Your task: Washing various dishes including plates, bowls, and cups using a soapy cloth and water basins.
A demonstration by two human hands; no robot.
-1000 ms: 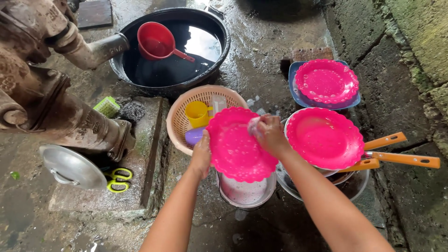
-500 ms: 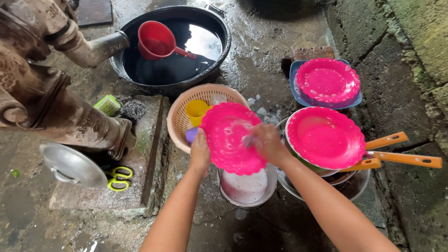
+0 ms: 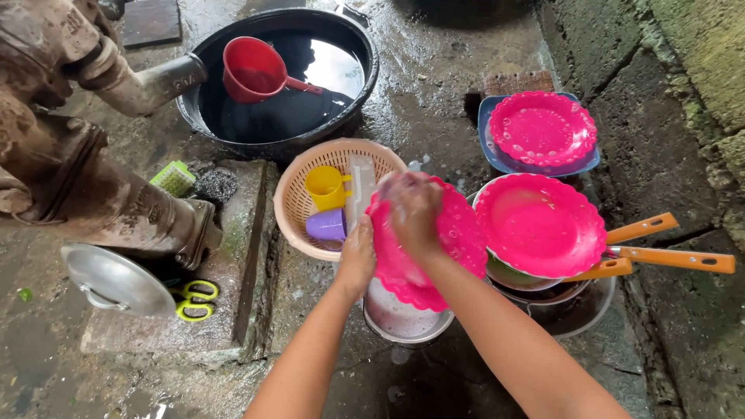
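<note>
Gripping the scalloped pink plate (image 3: 423,248) by its left edge, my left hand (image 3: 357,256) holds it tilted above a steel bowl (image 3: 403,322); my right hand (image 3: 415,209) presses flat on the plate's soapy face, fingers closed over something I cannot make out. Just left sits a woven basket (image 3: 295,202) with a yellow cup (image 3: 326,186) and a purple cup (image 3: 326,226); right of me, another pink plate (image 3: 539,225) rests on orange-handled pans (image 3: 667,256).
</note>
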